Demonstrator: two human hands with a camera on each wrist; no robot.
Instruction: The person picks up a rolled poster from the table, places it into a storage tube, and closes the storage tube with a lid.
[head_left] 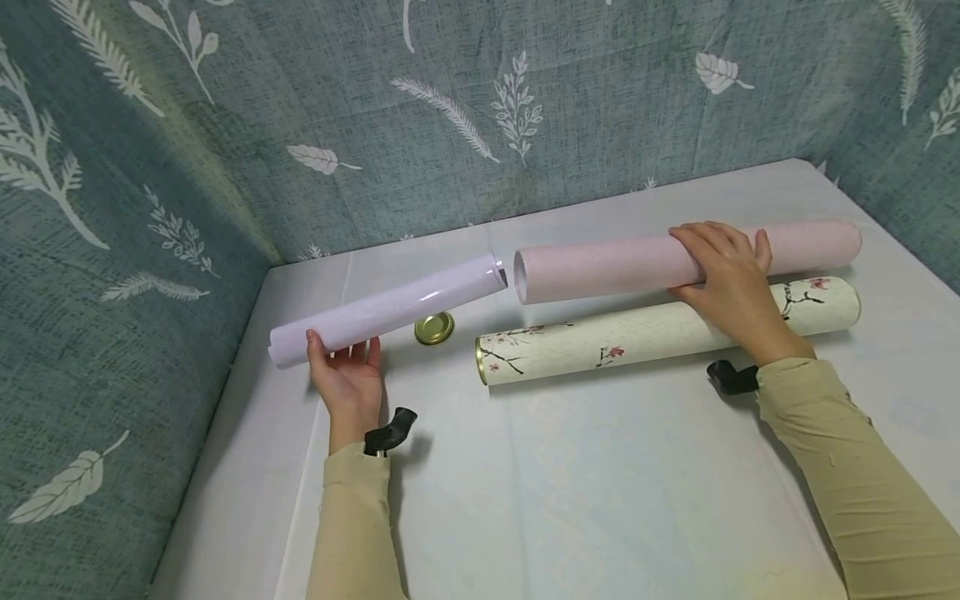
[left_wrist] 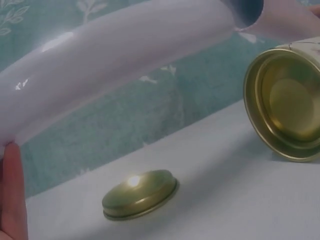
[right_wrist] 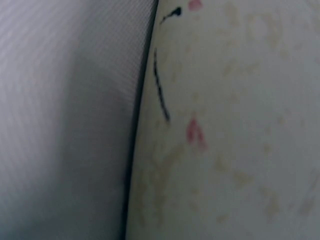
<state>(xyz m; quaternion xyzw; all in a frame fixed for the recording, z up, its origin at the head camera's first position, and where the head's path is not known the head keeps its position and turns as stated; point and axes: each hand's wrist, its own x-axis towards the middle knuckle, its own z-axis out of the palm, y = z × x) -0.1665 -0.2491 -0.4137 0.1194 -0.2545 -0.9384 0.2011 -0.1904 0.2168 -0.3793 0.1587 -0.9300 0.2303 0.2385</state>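
My left hand (head_left: 347,387) holds a glossy pale-lilac paper roll (head_left: 390,306) near its left end, thumb on the near side and fingers underneath. The roll slants up to the right, its far end close to the open mouth of a pink cardboard tube (head_left: 600,271). From above, my right hand (head_left: 731,283) grips that tube, fingers over the far side. In front of it lies a cream tube (head_left: 570,346) with a blossom print; its gold metal end (left_wrist: 292,100) shows in the left wrist view. The right wrist view shows only the cream tube's printed side (right_wrist: 225,125) and cloth.
A round gold lid (head_left: 434,327) lies on the white-covered table (head_left: 600,483), below the paper roll. Green leaf-patterned fabric (head_left: 420,125) hangs behind the table and at both sides. Black wrist mounts (head_left: 392,430) stick out beside the sleeves.
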